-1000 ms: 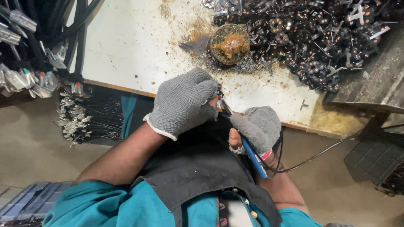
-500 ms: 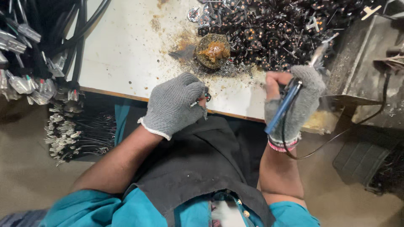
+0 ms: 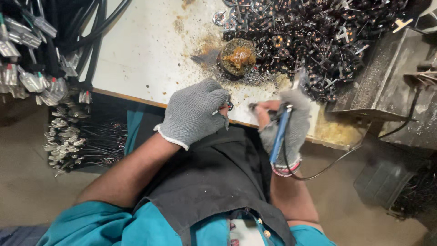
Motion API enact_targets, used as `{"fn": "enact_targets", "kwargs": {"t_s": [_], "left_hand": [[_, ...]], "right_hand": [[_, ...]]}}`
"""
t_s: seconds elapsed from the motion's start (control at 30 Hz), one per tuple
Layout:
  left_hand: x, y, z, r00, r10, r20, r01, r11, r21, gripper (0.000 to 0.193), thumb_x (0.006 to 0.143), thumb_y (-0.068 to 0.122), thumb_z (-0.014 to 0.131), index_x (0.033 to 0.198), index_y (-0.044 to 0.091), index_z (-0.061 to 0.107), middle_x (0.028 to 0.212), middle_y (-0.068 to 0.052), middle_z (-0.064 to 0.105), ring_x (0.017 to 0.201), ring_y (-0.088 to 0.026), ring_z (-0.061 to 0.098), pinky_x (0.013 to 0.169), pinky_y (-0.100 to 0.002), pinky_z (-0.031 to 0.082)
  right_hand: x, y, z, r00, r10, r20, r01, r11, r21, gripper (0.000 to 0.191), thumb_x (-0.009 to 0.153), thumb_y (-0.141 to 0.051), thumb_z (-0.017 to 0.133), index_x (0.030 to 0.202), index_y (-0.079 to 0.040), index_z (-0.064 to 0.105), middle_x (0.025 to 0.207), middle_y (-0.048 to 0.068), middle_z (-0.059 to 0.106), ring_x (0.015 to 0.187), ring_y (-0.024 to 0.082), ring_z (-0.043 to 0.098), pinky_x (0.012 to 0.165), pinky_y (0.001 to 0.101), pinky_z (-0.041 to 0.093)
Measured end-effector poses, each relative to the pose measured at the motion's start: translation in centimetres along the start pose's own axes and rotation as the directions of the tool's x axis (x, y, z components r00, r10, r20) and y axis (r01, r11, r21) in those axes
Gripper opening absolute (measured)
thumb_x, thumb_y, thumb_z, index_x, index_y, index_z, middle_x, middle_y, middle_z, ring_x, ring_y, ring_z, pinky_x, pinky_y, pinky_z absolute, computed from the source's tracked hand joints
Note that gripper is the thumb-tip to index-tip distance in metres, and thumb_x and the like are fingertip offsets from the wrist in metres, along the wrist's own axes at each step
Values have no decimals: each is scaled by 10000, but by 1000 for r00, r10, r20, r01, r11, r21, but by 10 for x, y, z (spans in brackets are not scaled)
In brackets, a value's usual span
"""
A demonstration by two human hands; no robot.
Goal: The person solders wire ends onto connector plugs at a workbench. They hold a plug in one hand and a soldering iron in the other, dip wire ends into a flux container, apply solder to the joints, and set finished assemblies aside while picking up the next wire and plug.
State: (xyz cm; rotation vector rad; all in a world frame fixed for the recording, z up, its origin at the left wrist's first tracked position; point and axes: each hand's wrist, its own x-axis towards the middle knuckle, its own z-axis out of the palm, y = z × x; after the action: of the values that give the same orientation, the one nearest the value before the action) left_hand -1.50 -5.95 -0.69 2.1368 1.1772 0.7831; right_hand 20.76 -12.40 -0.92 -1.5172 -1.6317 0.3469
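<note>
My left hand [image 3: 195, 110], in a grey knit glove, is closed at the front edge of the white worktable [image 3: 145, 54], pinching a small dark metal part [image 3: 230, 106] between its fingertips. My right hand [image 3: 287, 122], also gloved and blurred by motion, grips a blue-handled soldering iron [image 3: 279, 133] whose tip points left toward that part. A black cord [image 3: 337, 161] runs from the iron down and off to the right. A round tin of brown flux paste [image 3: 237, 56] sits on the table just beyond both hands.
A large heap of small black metal parts [image 3: 318, 36] covers the table's far right. A grey metal box [image 3: 387, 82] stands at the right edge. Bundles of black cables with metal terminals [image 3: 41, 77] hang at the left. A black apron [image 3: 205, 182] covers my lap.
My right hand went from my lap up to the parts heap with the iron, then came back left toward the left hand. My left hand stayed at the table edge.
</note>
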Motion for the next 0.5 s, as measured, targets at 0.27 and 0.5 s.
{"fn": "enact_targets", "kwargs": {"t_s": [0.27, 0.5], "left_hand": [[0, 0, 2, 1000, 9, 19, -10, 1000, 14, 164, 801, 212, 764, 919, 133, 682, 924, -83, 637, 802, -312, 674, 663, -437, 532], [1, 1, -1, 1000, -2, 10, 2, 1000, -16, 168, 789, 203, 764, 920, 131, 685, 927, -77, 640, 804, -313, 677, 656, -435, 526]], "right_hand": [[-8, -18, 12, 986, 141, 89, -148, 986, 79, 324, 907, -26, 816, 1133, -75, 590, 914, 66, 736, 817, 128, 704, 752, 299, 561], [32, -41, 22, 981, 96, 171, -33, 941, -337, 134, 869, -33, 814, 903, -117, 716, 820, 66, 703, 753, 305, 679, 722, 406, 527]]}}
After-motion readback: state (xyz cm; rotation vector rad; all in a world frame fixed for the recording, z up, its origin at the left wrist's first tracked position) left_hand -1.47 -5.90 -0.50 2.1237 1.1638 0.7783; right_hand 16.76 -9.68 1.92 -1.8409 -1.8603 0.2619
